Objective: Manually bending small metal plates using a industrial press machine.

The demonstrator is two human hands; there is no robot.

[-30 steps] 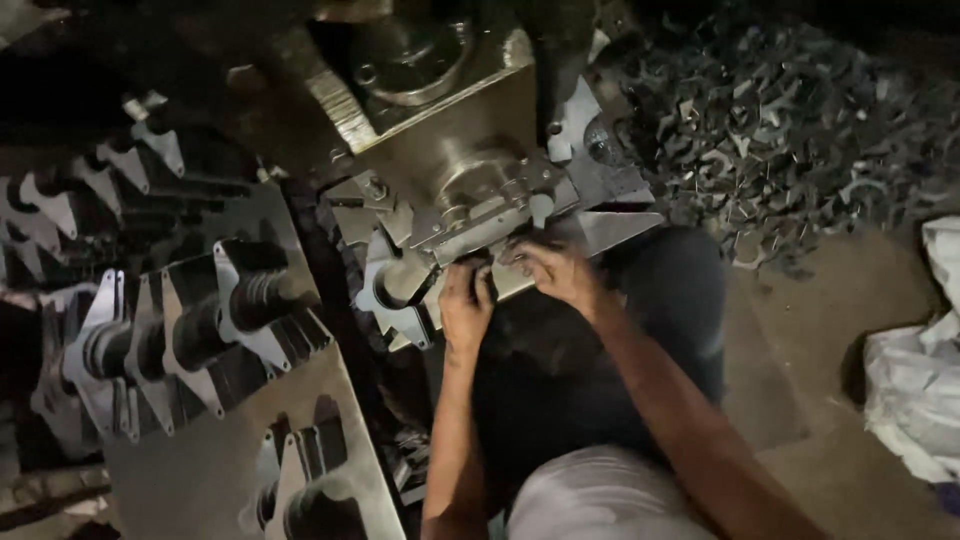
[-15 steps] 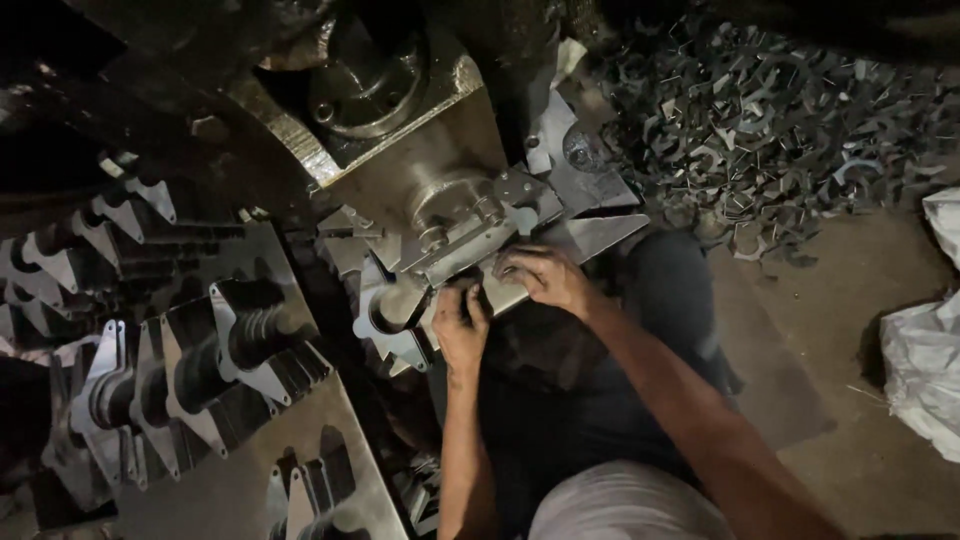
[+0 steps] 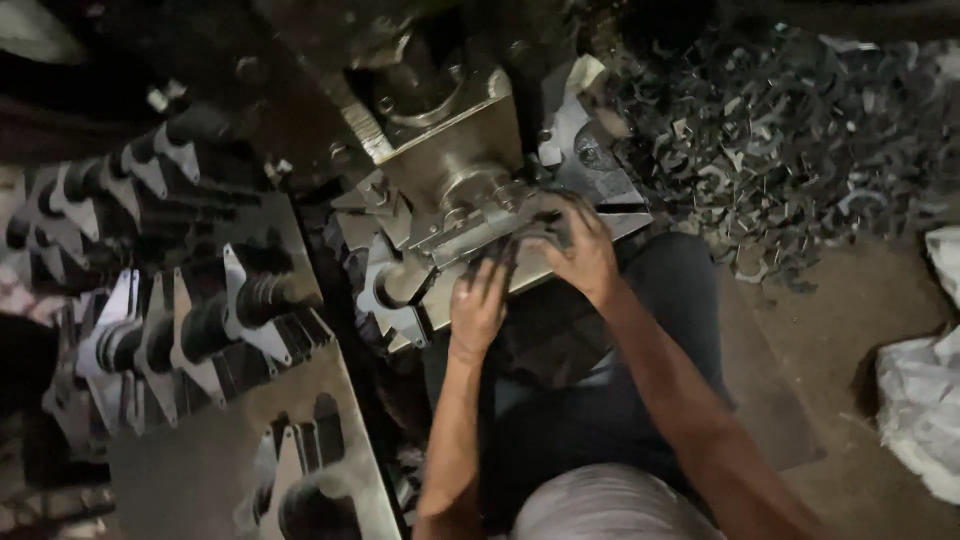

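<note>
My left hand [image 3: 478,312] lies fingers-forward on a flat metal plate [image 3: 470,290] at the front of a press die [image 3: 470,205]. Just to its right, my right hand [image 3: 585,255] curls over the same plate's far edge, close under the die. Between the fingertips of both hands sits a small dark part, too dim to make out. The heavy grey press block [image 3: 450,140] rises directly behind the die. A shaped metal cut-out [image 3: 385,295] with a round hole lies left of my left hand.
A large heap of dark metal offcuts [image 3: 790,150] covers the floor at upper right. Punched steel sheets and stacked blanks [image 3: 190,330] fill the left side. A white sack [image 3: 925,400] lies at the right edge. My dark-trousered legs [image 3: 600,400] are below the hands.
Both hands have stayed on the plate and edged closer to the die, the right hand reaching further in. The view has shifted slightly.
</note>
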